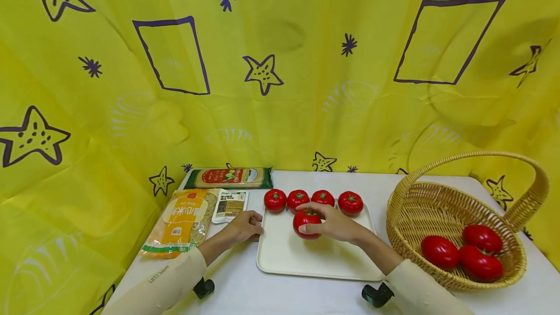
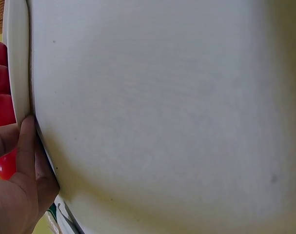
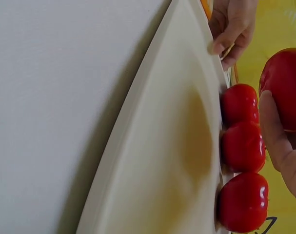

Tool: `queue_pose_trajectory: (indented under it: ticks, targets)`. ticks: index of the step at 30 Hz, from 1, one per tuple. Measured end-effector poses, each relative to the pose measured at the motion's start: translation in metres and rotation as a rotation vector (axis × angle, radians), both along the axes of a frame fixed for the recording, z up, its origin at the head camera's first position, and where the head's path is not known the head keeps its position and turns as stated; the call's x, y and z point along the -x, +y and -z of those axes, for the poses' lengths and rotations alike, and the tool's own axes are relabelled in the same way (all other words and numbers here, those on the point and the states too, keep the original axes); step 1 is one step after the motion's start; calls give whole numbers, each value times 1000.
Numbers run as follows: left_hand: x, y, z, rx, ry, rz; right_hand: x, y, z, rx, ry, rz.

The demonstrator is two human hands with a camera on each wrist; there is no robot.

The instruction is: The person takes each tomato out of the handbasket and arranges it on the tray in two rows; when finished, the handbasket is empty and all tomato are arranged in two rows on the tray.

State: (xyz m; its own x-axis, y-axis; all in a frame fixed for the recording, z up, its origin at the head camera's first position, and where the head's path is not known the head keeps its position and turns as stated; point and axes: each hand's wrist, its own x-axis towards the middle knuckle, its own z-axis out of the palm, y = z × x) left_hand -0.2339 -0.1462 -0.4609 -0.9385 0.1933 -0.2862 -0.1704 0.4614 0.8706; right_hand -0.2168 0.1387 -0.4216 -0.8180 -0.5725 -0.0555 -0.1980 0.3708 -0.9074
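Observation:
My right hand (image 1: 336, 222) grips a red tomato (image 1: 303, 225) above the cream tray (image 1: 315, 261). In the right wrist view that tomato (image 3: 286, 90) is held clear of the tray, with fingers against its side. My left hand (image 1: 246, 226) pinches the tray's left rim; the left wrist view shows its fingers at the rim (image 2: 20, 73). Along the tray's far edge stand several more tomatoes in a row, from the leftmost tomato (image 1: 274, 200) to the rightmost tomato (image 1: 350, 203).
At the right stands a wicker basket (image 1: 404, 227) with a tall handle, holding three red tomatoes (image 1: 481, 263). Left of the tray lie an orange-and-clear grain bag (image 1: 181, 220), a small white pouch (image 1: 230, 206) and a long green noodle pack (image 1: 229, 178). A yellow patterned curtain (image 1: 284, 125) hangs behind.

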Motion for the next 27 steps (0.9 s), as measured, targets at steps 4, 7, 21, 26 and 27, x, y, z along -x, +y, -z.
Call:
queue_pose_trajectory:
  ticks: [4, 7, 21, 26, 27]
  targets:
    - [0, 1, -1, 5, 7, 5, 2, -6, 1, -28, 15, 25]
    - [0, 1, -1, 6, 0, -4, 3, -10, 2, -51, 22, 17]
    - [-1, 3, -1, 12, -3, -17, 3, -30, 13, -115, 58, 97]
    - [-2, 2, -2, 5, -5, -14, 4, -35, 14, -111, 50, 147]
    - [-2, 2, -2, 4, -3, -13, 4, -36, 14, -109, 50, 149]
